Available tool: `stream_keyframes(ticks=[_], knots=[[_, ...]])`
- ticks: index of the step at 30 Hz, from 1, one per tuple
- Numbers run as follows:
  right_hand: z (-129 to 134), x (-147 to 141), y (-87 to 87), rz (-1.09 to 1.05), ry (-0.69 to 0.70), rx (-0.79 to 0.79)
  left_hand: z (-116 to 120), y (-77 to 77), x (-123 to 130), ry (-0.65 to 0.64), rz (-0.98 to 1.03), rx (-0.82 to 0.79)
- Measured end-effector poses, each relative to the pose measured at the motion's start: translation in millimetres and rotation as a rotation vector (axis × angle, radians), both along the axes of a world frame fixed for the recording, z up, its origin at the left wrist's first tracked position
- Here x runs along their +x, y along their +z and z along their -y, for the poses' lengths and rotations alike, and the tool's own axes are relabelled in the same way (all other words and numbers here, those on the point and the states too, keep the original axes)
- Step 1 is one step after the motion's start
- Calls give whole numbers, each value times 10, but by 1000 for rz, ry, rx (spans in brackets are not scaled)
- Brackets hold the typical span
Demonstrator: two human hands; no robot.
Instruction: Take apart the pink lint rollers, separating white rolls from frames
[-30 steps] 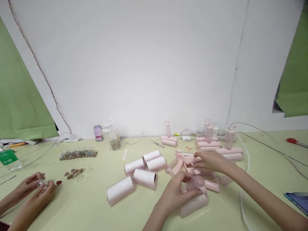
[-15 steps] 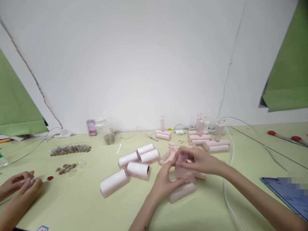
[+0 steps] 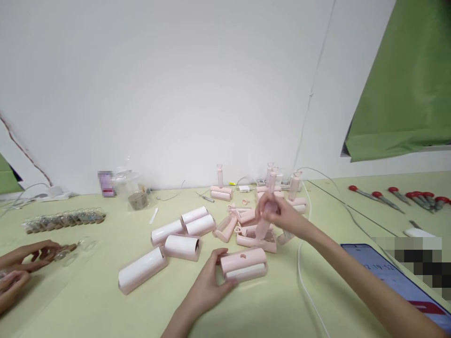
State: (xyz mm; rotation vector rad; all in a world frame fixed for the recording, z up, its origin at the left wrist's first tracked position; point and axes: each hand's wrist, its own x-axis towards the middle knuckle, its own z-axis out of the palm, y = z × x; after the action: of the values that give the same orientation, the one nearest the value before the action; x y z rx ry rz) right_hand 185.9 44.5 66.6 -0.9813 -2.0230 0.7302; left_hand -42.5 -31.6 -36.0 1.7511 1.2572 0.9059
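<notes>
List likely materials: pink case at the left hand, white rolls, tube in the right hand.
Pink case: probably moulded plastic, satin; smooth, evenly coloured, soft highlights.
White rolls: glossy, perhaps film or coated paper; bright sheen, one dark hollow end showing. Can't settle which.
Tube: likely plastic, pale pink; looks translucent, but blur leaves the finish open.

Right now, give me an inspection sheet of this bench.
Surface: pale green tabletop, partly covered.
Things: pink-and-white case; blurred pink tube; assorted pink parts; white cylinders lying left.
Clutter: phone and red-ended tools, right.
Hands: left hand grips the case's left end; right hand holds the tube.
Cables: white cable crosses below the right wrist.
Surroundings: white wall, green curtain; co-worker's hands, far left.
</notes>
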Motion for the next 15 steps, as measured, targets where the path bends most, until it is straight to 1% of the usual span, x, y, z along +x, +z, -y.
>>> stream_keyframes(ticks=[2, 3, 4, 5, 6, 8, 10, 13, 15], knots=[[129, -150, -41, 359, 158, 137, -3, -12, 19, -3, 45, 18], [188, -224, -63, 554, 199, 201, -3, -14, 22, -9, 54, 38], [237, -293, -88, 718, 205, 250, -1, -13, 21, -15, 57, 52], [272, -355, -114, 839, 194, 286, 0, -9, 17, -20, 56, 52], [294, -408, -139, 916, 179, 306, 2, -3, 11, -22, 52, 41], [302, -481, -173, 975, 179, 324, -1, 13, -5, -21, 38, 8], [283, -507, -173, 979, 190, 339, -15, 21, -22, -14, 11, -1], [242, -447, -91, 942, 168, 405, -60, -1, -48, -8, -39, 40], [219, -347, 6, 839, 111, 467, -94, -31, -73, -6, -69, 94]])
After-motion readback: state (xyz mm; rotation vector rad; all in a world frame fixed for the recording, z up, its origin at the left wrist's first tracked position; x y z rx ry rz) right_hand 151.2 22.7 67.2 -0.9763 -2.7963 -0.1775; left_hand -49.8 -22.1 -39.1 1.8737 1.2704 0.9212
